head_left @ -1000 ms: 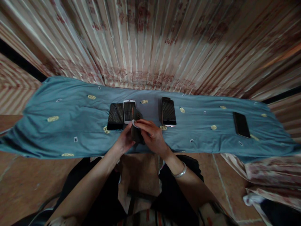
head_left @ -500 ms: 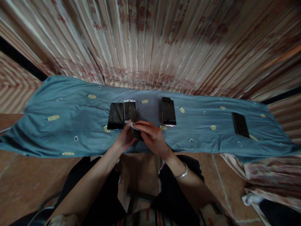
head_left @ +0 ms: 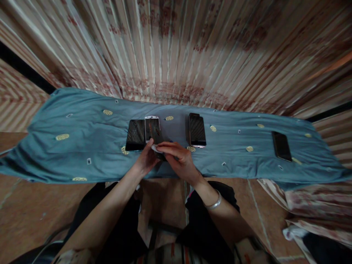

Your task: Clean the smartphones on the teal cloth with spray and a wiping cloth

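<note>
Your left hand [head_left: 145, 161] and right hand [head_left: 178, 161] meet over a dark phone [head_left: 158, 141], fingers pinching it and a white wipe [head_left: 155, 148]; a white phone [head_left: 151, 126] lies at 12 o'clock.

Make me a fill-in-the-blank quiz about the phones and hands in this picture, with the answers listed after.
1. The white phone lies right beside a ____ phone on its left.
2. The phones rest on a ____ cloth with yellow spots.
3. The bracelet is on the person's ____ wrist.
4. Both the left hand and right hand are on a dark phone and a small ____ pad.

Missing words: black; blue; right; white
</note>
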`<control>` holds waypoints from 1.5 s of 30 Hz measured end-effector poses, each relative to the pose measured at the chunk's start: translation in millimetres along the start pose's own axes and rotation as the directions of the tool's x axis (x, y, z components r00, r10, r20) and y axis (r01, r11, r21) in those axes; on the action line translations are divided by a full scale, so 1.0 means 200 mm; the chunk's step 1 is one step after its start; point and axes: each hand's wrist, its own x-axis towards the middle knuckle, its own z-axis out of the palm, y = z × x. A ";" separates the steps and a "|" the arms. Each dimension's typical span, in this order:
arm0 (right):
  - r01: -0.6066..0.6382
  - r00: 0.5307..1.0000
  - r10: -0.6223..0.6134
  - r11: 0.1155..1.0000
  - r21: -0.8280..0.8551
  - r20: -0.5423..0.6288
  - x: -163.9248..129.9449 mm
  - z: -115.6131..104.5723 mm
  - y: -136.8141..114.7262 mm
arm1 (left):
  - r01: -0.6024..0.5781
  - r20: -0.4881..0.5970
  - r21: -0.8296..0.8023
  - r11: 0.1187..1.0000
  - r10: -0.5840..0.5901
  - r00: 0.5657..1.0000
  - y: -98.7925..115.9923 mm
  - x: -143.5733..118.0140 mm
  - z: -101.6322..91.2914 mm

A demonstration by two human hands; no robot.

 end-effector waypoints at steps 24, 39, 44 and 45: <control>-0.126 0.992 0.119 0.970 0.210 0.046 -0.03 -0.05 0.03 | -0.097 0.042 0.040 0.995 0.095 0.995 0.05 -0.01 -0.02; -0.116 0.992 0.121 0.983 0.140 -0.030 -0.03 0.00 0.10 | -0.053 0.013 0.028 0.998 0.053 0.999 -0.01 0.00 -0.03; -0.080 0.996 0.083 0.995 0.064 -0.041 -0.02 0.00 0.13 | -0.039 -0.026 0.036 0.999 0.040 0.999 -0.03 -0.02 -0.01; -0.083 0.996 0.085 0.995 0.048 -0.040 -0.02 0.01 0.13 | -0.041 -0.025 0.040 0.998 0.042 0.999 -0.03 -0.02 -0.02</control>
